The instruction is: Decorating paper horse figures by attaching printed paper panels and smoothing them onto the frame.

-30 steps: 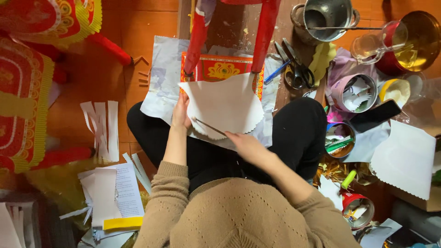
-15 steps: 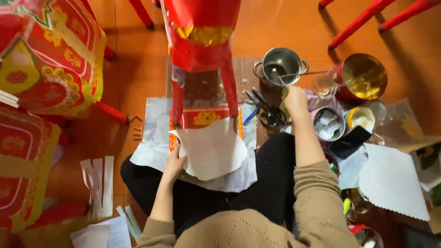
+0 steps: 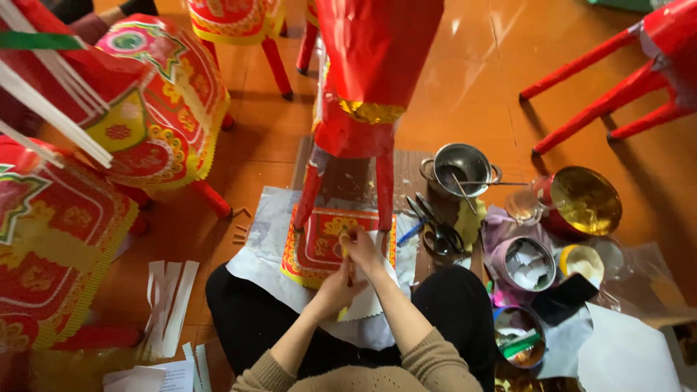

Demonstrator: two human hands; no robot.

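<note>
I sit on the floor with both hands together over my lap. My left hand (image 3: 332, 292) grips a white paper sheet (image 3: 374, 299) from below. Just above it, my right hand (image 3: 361, 250) pinches a thin yellowish stick (image 3: 341, 313) that runs down across the sheet. Under my hands lies a red and yellow patterned paper panel (image 3: 312, 250) on a pale sheet (image 3: 265, 254). A tall red paper figure (image 3: 367, 87) with a gold band stands on thin legs right behind the panel.
A metal pot (image 3: 461, 168) with a stick in it, scissors (image 3: 435, 231), a gold-lined red bowl (image 3: 581, 202) and several tins of scraps (image 3: 530, 263) crowd my right. Red and yellow paper lanterns (image 3: 145, 109) fill the left. White paper strips (image 3: 168, 305) lie by my left knee.
My right hand came back from the pot and scissors to meet the left hand over my lap. The white sheet now lies lower and partly hidden. My view tilted up and forward.
</note>
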